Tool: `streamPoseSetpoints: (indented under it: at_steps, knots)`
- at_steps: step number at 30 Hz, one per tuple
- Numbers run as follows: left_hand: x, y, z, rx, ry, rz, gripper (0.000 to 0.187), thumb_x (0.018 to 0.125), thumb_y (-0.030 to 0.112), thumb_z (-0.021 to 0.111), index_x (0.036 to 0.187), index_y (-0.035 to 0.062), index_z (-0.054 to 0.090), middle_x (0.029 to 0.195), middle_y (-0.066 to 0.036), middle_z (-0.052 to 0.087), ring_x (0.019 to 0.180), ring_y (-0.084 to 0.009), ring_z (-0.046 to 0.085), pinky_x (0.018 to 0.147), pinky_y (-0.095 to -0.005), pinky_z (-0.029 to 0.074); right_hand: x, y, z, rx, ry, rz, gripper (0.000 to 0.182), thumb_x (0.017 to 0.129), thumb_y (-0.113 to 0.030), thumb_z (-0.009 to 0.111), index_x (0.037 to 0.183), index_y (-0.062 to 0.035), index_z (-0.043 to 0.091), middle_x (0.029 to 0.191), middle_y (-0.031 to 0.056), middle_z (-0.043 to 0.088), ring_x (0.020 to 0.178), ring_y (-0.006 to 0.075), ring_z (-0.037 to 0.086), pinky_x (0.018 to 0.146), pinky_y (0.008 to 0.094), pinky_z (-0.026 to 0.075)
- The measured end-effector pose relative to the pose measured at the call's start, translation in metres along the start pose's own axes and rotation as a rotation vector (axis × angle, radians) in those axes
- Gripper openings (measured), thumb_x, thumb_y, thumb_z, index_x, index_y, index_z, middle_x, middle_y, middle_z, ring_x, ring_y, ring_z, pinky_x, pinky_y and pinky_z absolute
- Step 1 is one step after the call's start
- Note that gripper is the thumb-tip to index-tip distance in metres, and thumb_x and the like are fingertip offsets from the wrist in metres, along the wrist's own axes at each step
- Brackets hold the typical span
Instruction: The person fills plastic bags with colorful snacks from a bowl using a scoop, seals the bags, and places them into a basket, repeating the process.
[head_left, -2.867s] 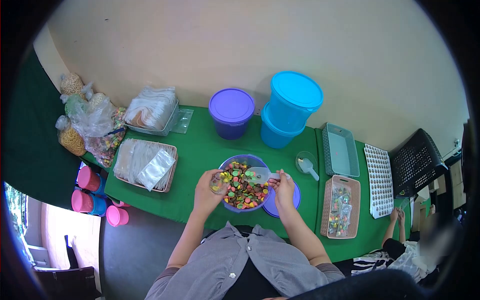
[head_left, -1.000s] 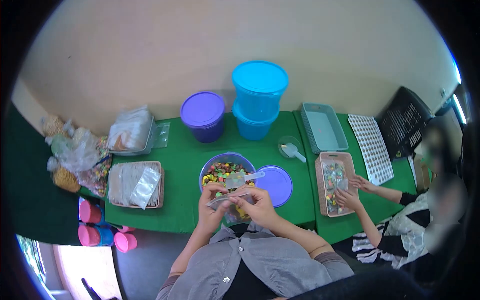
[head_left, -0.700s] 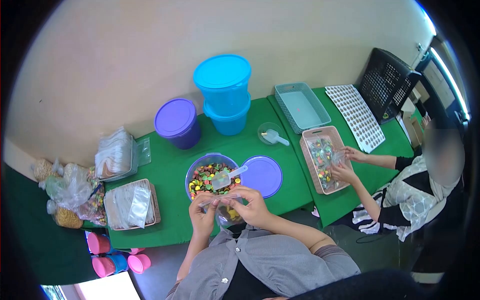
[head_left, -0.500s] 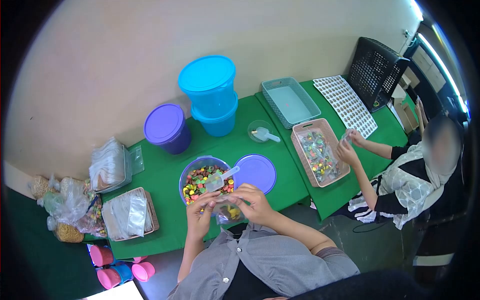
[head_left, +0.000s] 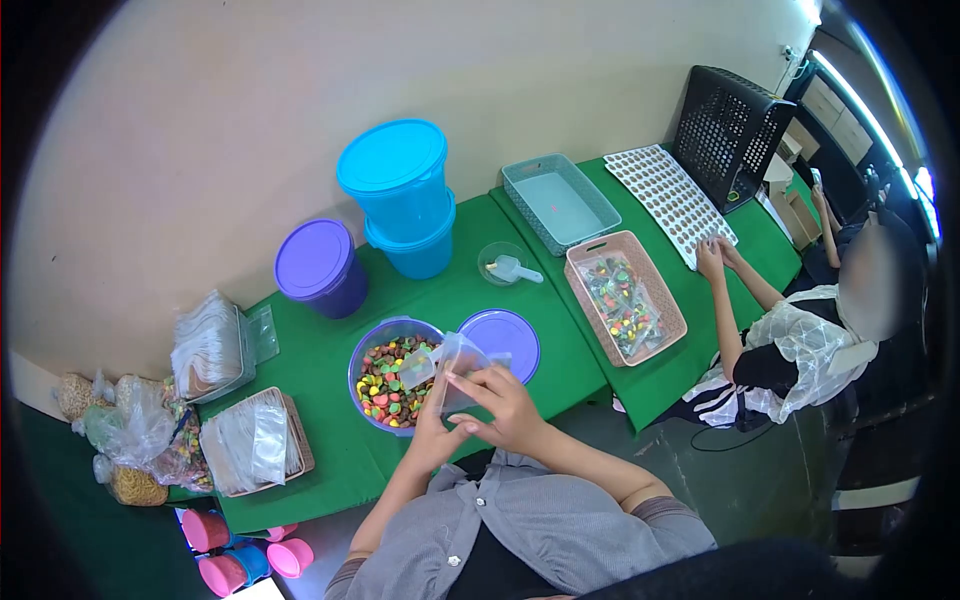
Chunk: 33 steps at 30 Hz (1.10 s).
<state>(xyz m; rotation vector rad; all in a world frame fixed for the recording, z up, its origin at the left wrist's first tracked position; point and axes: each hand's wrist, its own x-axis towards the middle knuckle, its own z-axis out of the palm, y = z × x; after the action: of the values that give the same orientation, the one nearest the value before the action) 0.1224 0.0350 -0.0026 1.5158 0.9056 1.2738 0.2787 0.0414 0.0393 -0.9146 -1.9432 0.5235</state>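
A clear plastic bag (head_left: 462, 358) is pinched between my hands, its upper part standing up over the edge of the purple tub. My left hand (head_left: 436, 438) grips its left side and my right hand (head_left: 508, 405) closes on it from the right, fingers bent. My hands cover the bag's lower part, so its contents are hidden. Just beyond them the purple tub (head_left: 352, 378) holds many colourful round candies (head_left: 390, 385). A clear scoop (head_left: 416, 370) rests on the candies, partly behind the bag. Beside the tub lies a purple lid (head_left: 515, 340).
A pink basket (head_left: 670, 310) of filled bags and a teal basket (head_left: 560, 195) stand right, near a co-worker (head_left: 790, 330) and a sticker sheet (head_left: 670, 200). Blue tubs (head_left: 410, 220) and a purple tub (head_left: 325, 275) stand behind. Left is a basket of flat bags (head_left: 300, 440).
The bag has turned upward between my hands; candies seen in it before are now hidden. The co-worker's hands have moved from the pink basket to the sticker sheet. The view shifted slightly.
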Motion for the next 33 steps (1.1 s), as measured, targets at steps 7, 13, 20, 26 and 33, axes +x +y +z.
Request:
streamPoseSetpoints:
  at_steps: [7, 13, 20, 26, 33]
  knots:
    - [0.000, 0.034, -0.004, 0.237, -0.075, -0.006, 0.032, 0.100, 0.022, 0.048, 0.115, -0.0015, 0.063, 0.108, -0.019, 0.067, 0.102, -0.0325, 0.063, 0.092, -0.0396, 0.046, 0.001, 0.011, -0.002, 0.298, 0.191, 0.259, 0.036, 0.076, -0.014, 0.077, 0.110, -0.0050, 0.067, 0.094, 0.0047, 0.061, 0.087, 0.0213, 0.057, 0.089, 0.0352, 0.045]
    - [-0.003, 0.033, -0.009, 0.305, -0.127, -0.124, 0.037, 0.102, 0.027, 0.042, 0.119, 0.0001, 0.062, 0.108, -0.019, 0.067, 0.102, -0.0326, 0.063, 0.090, -0.0383, 0.047, 0.006, 0.009, -0.021, 0.693, -0.129, 0.672, 0.023, 0.090, -0.023, 0.065, 0.100, -0.0033, 0.070, 0.092, 0.0032, 0.066, 0.082, 0.0113, 0.060, 0.083, 0.0300, 0.048]
    - [-0.002, 0.020, -0.013, 0.162, -0.095, -0.196, 0.046, 0.104, 0.035, 0.037, 0.122, 0.0005, 0.060, 0.104, -0.015, 0.069, 0.096, -0.0237, 0.066, 0.086, -0.0343, 0.049, -0.006, 0.050, -0.009, 0.713, -0.054, 0.706, 0.035, 0.099, -0.031, 0.052, 0.100, -0.0021, 0.070, 0.089, 0.0058, 0.069, 0.084, 0.0133, 0.062, 0.079, 0.0305, 0.049]
    - [0.013, -0.003, -0.037, -0.457, 0.425, -0.391, 0.053, 0.104, 0.041, 0.033, 0.126, -0.0024, 0.053, 0.120, -0.015, 0.062, 0.106, -0.0224, 0.063, 0.092, -0.0339, 0.051, -0.002, 0.045, -0.045, 0.345, -0.174, 0.614, 0.036, 0.099, -0.033, 0.052, 0.099, 0.0003, 0.066, 0.080, 0.0008, 0.065, 0.077, 0.0094, 0.058, 0.072, 0.0271, 0.047]
    - [0.011, -0.020, -0.031, -0.761, 0.149, -0.527, 0.060, 0.102, 0.047, 0.033, 0.142, 0.0015, 0.034, 0.137, -0.018, 0.049, 0.117, -0.0292, 0.057, 0.098, -0.0412, 0.048, -0.003, 0.060, -0.041, 0.587, 0.050, 0.664, 0.029, 0.099, -0.027, 0.052, 0.086, -0.0044, 0.063, 0.073, -0.0044, 0.058, 0.067, 0.0055, 0.052, 0.064, 0.0221, 0.043]
